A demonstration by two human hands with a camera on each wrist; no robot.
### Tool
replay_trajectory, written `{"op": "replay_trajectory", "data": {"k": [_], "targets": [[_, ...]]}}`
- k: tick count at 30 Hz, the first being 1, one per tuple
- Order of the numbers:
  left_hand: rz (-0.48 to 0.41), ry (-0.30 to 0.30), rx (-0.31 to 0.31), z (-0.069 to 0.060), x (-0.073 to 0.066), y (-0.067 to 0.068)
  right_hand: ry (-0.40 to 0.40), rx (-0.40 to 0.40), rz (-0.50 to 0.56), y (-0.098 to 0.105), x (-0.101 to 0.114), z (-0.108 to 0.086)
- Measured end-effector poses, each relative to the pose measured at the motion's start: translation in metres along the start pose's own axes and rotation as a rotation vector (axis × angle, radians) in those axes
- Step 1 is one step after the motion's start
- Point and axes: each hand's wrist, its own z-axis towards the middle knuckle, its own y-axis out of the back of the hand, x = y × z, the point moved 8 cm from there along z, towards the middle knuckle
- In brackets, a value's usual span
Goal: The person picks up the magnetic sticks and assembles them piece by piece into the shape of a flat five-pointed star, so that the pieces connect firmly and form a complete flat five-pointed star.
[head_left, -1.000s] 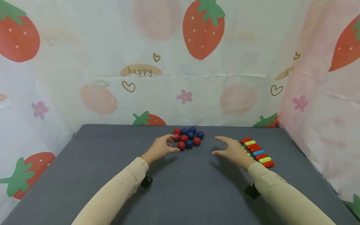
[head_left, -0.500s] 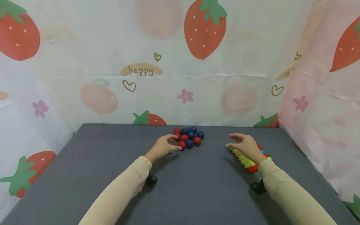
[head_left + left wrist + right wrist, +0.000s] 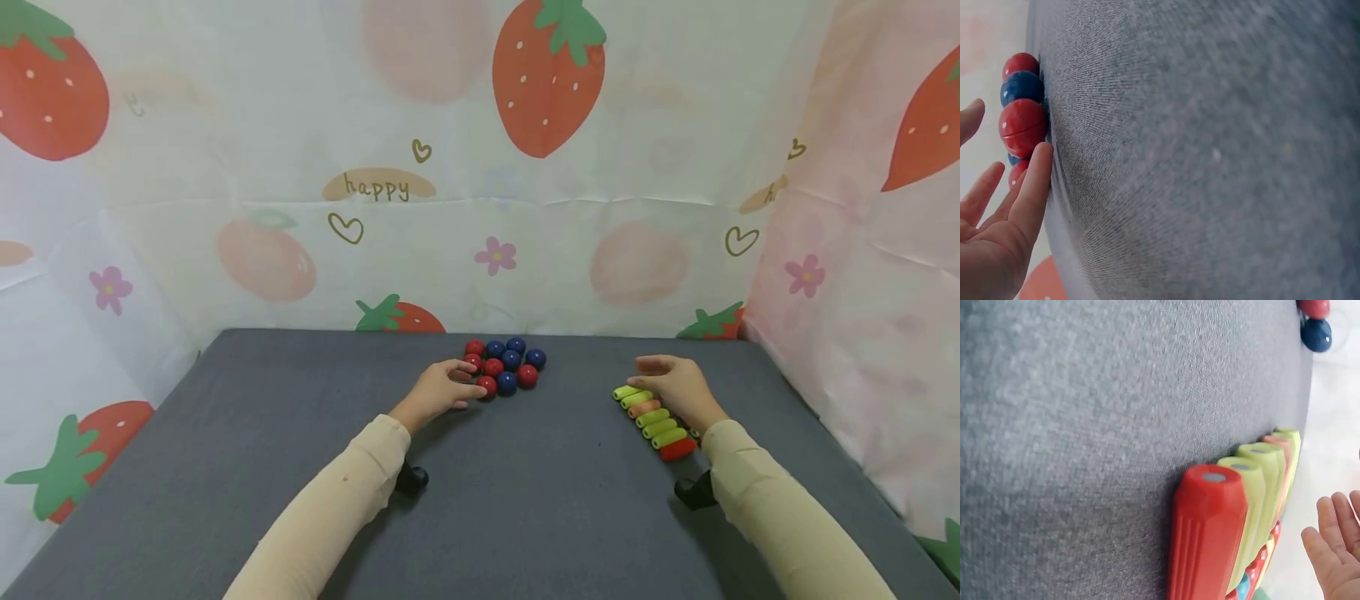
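ok, my left grip (image 3: 442, 387) is beside glossy red and blue balls (image 3: 512, 360), right grip (image 3: 677, 387) near yellow-green, orange and red cylinders (image 3: 652, 419), both apart; should touch lightly, balls may roll.

A person's left hand (image 3: 438, 392) and right hand (image 3: 681, 390) are bare. Long, cream-coloured sleeves (image 3: 322, 512), lightly creased, end in cuffs (image 3: 392, 435) at the wrists, a small black rounded device (image 3: 696, 492) beneath each.
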Motion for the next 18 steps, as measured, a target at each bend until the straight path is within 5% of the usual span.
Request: {"op": "replay_trajectory", "data": {"k": [18], "targets": [[-0.123, 0.05, 0.01, 0.011, 0.006, -0.005, -0.063, 0.021, 0.034, 0.003, -0.016, 0.008]]}}
